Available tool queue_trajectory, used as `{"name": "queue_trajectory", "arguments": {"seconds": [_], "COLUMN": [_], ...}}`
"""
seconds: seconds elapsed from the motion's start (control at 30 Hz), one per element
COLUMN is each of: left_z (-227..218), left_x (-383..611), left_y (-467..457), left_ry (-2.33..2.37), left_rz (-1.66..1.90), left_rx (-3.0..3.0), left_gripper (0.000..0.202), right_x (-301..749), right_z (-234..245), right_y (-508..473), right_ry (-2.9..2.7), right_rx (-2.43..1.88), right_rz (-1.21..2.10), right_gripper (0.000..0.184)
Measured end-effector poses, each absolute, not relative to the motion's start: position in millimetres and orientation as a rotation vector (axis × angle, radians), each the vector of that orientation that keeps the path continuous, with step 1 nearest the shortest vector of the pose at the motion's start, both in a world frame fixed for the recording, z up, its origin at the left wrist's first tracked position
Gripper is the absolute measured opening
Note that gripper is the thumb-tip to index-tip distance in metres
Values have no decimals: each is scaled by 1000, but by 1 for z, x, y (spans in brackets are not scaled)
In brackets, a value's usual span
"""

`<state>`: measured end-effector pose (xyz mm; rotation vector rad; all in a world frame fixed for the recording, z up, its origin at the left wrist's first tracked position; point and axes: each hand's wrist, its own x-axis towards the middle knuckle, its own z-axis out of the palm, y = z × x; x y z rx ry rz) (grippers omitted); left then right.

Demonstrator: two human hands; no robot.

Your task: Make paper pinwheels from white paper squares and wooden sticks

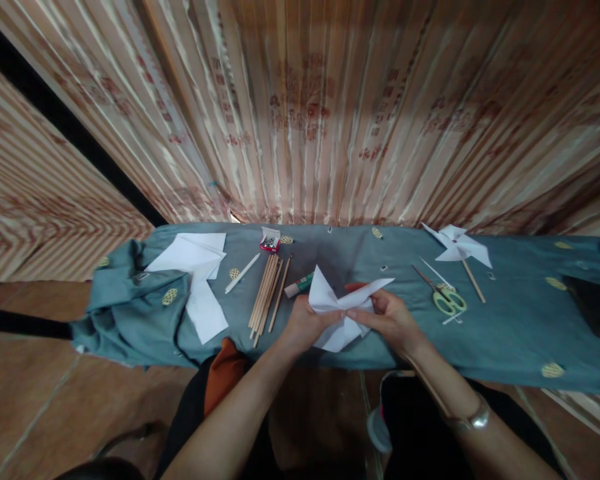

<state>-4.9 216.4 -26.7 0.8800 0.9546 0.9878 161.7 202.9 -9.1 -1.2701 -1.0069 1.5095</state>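
Between my two hands is a white paper pinwheel (336,337) with its blades folded in, held above the front of the cloth-covered table. My left hand (307,323) grips its left side, the thumb pressed near the centre. From the right, my right hand (393,320) pinches it, thumb at the middle and fingers behind a blade. Just beyond my left hand lies a green and white glue stick (299,285). A bundle of thin wooden sticks (265,293) rests to the left of it, with one stick (280,295) a little apart.
A small red box of pins (270,241) and a white pen-like stick (243,273) lie behind the sticks. White paper sheets (200,313) are at left. Green-handled scissors (447,300), a finished pinwheel (457,245) and a black phone (593,307) lie at right. A curtain (305,133) hangs behind.
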Motion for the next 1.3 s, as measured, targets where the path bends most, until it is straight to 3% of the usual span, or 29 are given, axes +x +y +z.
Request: {"name": "queue_trajectory", "arguments": {"seconds": [0.47, 1.0, 1.2, 1.3], "left_z": [-9, -19, -18, -24], "left_x": [-17, -33, -48, -65], "left_y": [209, 211, 221, 242], "left_ry": [1036, 1034, 946, 1184], "left_rz": [1057, 1092, 1114, 1241], "left_rx": [733, 703, 910, 1010], "left_gripper": [40, 41, 42, 37], "right_x": [141, 120, 139, 159], "right_z": [-5, 0, 2, 6], "right_y": [206, 219, 223, 223], "right_ry": [-984, -1067, -1075, -1035], "right_rx": [-1195, -1150, -1233, -1265], "right_rz": [1540, 1543, 1359, 1245], "right_gripper": [46, 47, 44, 43]}}
